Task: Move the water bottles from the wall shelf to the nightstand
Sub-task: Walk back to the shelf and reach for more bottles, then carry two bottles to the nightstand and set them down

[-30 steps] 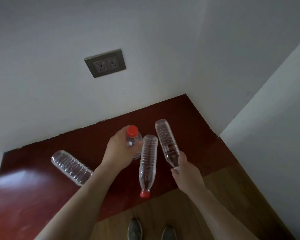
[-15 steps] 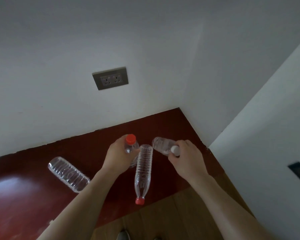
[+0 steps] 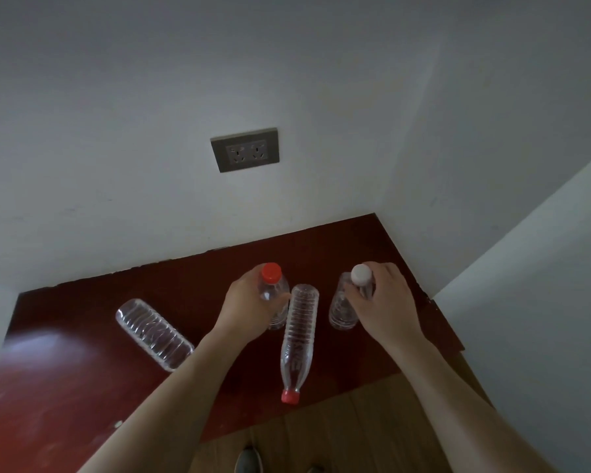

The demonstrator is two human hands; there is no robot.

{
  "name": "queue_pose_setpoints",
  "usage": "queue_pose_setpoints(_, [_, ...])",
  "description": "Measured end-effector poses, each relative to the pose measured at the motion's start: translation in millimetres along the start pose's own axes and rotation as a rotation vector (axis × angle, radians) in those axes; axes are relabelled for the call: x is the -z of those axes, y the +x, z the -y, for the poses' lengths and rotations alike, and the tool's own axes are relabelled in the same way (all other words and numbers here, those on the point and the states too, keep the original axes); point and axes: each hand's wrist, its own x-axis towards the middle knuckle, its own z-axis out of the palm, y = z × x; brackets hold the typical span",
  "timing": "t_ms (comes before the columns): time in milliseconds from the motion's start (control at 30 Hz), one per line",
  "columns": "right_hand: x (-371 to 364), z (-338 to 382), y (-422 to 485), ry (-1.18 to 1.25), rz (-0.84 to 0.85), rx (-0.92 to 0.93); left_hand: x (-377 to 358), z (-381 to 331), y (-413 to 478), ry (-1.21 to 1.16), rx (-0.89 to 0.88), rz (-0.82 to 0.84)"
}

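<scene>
Head view, looking down at a dark red surface set in a corner between white walls. The left hand is closing around an upright clear bottle with a red cap; the fingers are wrapping the bottle's upper body from the left, and its base is standing on the surface. The right hand is gripping a second upright clear bottle with a white cap, the fingers curling over its shoulder just below the cap, while the bottle's lower body is showing to the left of the palm, its base resting on the surface.

Between the two hands a third clear bottle is lying on its side, its flat base pointing toward the wall and its red cap pointing toward the near edge of the surface. This bottle is lying just beside the left hand's thumb; whether they are touching cannot be told. A fourth clear bottle is lying on its side well to the left, slanted, with its cap end hidden behind the left forearm.

A grey double wall socket is sitting on the wall above the bottles. Wooden flooring and the toes of two shoes are showing at the bottom edge.
</scene>
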Motion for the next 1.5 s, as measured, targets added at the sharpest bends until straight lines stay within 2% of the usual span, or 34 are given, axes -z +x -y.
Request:
queue_pose_setpoints(267, [-19, -26, -4, 0.19, 0.191, -0.131, -3, 6, 1, 0.002, 0.026, -0.012])
queue_pose_setpoints(467, [-25, -24, -5, 0.241, 0.159, -0.133, -11, 13, -4, 0.0, 0.042, -0.009])
queue_pose_setpoints(600, [-5, -5, -11, 0.256, 0.107, -0.08, 6, -3, -12, -0.034, 0.017, -0.072])
queue_pose_setpoints(833, [59, 91, -11, 0.324, -0.004, 0.139, 78, -64, -50, -0.11, -0.102, -0.264])
queue_pose_setpoints(1033, [78, 185, -26, 0.37, -0.024, 0.312, 157, -78, -100, -0.137, -0.149, -0.43])
queue_pose_setpoints(1267, [45, 295, -87, 0.405, 0.043, 0.464, 257, -35, -197, -0.177, -0.15, -0.683])
queue_pose_setpoints(1500, [-32, 414, -176, 0.516, 0.179, 0.571, 362, 44, -320, -0.189, -0.134, -0.872])
